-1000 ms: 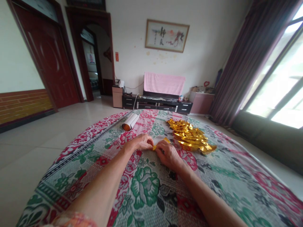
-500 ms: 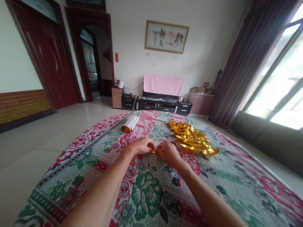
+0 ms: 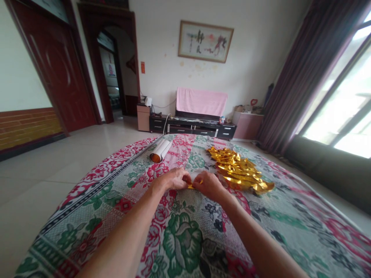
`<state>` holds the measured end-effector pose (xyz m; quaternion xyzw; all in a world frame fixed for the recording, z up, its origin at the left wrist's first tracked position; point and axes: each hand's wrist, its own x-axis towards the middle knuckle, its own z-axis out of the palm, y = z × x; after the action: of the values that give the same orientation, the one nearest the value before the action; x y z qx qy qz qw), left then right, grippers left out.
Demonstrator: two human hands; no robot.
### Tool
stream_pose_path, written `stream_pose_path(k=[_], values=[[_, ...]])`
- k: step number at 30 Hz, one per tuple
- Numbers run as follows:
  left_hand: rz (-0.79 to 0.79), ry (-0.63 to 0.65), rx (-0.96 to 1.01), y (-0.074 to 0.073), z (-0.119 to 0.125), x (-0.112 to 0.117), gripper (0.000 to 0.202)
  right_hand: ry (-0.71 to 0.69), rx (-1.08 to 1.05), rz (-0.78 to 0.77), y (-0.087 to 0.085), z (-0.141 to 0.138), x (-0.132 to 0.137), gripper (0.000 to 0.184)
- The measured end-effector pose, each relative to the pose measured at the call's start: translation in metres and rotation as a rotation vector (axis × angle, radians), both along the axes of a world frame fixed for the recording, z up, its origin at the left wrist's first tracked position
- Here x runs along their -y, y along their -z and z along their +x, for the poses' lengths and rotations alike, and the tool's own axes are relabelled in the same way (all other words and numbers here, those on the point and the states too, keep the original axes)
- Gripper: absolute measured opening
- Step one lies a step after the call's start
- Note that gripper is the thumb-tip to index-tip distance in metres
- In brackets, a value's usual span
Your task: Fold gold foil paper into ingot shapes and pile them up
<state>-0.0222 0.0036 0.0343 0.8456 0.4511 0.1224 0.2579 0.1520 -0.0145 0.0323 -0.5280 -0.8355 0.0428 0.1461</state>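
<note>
Between my two hands is a small piece of gold foil paper, mostly hidden by my fingers. My left hand pinches its left end, and my right hand pinches the right end, the fingertips almost meeting. Both hands rest low over the flowered cloth. Just right of my right hand lies a heap of folded gold foil pieces, pointed at their ends and overlapping in a row. Beyond my left hand a white roll with a gold inner side lies on the cloth.
The flowered cloth covers a round-edged table. Past it stand a low black TV cabinet, a pink cloth draped over a screen, and a pinkish side cabinet. Dark curtains hang at the right, and a red door is at the left.
My view has shifted slightly. Both hands stay together on the gold foil paper, my right hand a little further right, with slightly more foil showing between the fingers.
</note>
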Motion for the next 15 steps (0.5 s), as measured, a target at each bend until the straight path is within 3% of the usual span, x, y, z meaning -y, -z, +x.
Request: stream_pose_path(k=[15], values=[[-0.009,0.052,0.025,0.0048,-0.0022,-0.0039,0.034,0.056,-0.018,-0.059,-0.0003,-0.0027,-0.0047,0.021]])
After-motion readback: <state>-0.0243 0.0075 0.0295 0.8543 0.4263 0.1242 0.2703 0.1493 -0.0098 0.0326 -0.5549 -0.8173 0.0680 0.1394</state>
